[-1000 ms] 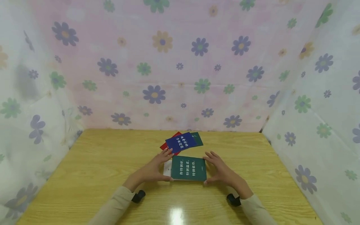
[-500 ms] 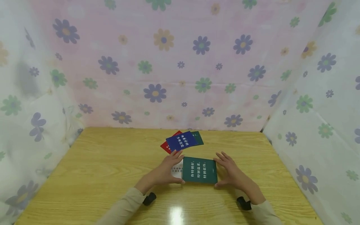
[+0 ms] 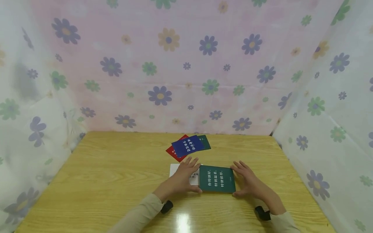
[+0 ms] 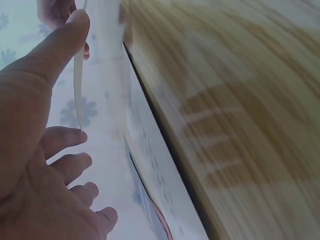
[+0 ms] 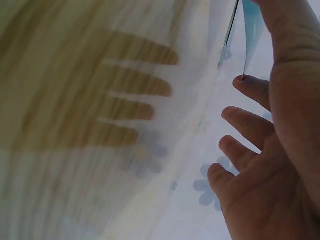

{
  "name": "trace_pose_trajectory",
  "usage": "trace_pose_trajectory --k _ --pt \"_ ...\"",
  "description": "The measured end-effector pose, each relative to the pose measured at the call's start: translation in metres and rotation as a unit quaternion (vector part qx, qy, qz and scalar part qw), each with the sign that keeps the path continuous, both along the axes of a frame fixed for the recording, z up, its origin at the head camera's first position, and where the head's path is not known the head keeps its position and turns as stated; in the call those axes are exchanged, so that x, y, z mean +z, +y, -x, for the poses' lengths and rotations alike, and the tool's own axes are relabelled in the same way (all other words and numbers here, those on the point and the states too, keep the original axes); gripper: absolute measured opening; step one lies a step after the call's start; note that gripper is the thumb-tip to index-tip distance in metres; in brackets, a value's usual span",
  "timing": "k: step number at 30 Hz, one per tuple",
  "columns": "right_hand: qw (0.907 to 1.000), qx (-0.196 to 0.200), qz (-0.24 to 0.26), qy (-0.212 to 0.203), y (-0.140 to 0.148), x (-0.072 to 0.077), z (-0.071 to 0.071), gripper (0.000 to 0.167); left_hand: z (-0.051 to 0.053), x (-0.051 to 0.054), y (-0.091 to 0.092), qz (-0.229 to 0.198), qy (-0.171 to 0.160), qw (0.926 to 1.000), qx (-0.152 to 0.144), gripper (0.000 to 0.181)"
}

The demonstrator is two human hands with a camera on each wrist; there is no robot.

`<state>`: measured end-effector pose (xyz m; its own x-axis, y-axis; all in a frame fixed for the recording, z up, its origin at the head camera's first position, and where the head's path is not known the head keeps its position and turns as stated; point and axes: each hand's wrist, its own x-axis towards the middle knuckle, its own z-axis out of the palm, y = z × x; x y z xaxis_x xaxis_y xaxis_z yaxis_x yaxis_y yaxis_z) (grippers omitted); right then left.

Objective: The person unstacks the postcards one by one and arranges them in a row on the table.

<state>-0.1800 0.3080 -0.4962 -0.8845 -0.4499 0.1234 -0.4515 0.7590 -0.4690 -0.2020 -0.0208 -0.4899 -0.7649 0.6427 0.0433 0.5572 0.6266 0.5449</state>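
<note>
Head view: my left hand and right hand hold a green card between them, thumb and fingers spread wide at either end, gripping its near and far edges. White cards show around my left hand, partly covered by it. Farther back on the surface, a blue card overlaps a red card and a second green card.

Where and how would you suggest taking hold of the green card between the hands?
Probably take the green card by its corners, coming from both sides: it is a thin rectangle, and the left hand and right hand each span an end, thumb near, fingers far.
</note>
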Motion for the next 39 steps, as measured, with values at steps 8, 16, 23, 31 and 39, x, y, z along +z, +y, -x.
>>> trace_pose_trajectory --k 8,16,23,31,39 --pt "0.9993 -0.007 0.013 -0.034 0.014 0.000 -0.004 0.101 -0.001 -0.003 0.023 0.028 -0.011 0.9994 0.016 0.100" --pt "0.9969 -0.002 0.039 -0.068 0.029 0.005 -0.004 0.098 -0.001 -0.005 0.036 0.036 -0.016 0.9989 0.024 0.100" --pt "0.9959 0.001 0.022 -0.088 0.034 0.007 -0.002 0.097 -0.001 -0.006 0.039 0.038 -0.021 0.9987 0.028 0.100" --pt "0.9966 0.013 -0.001 -0.081 0.031 0.010 0.011 0.096 0.005 -0.005 0.039 0.052 -0.027 0.9971 0.048 0.099" --pt "0.9925 0.009 -0.032 -0.117 0.025 0.015 0.022 0.095 0.010 -0.004 0.038 0.046 -0.035 0.9968 0.056 0.098"
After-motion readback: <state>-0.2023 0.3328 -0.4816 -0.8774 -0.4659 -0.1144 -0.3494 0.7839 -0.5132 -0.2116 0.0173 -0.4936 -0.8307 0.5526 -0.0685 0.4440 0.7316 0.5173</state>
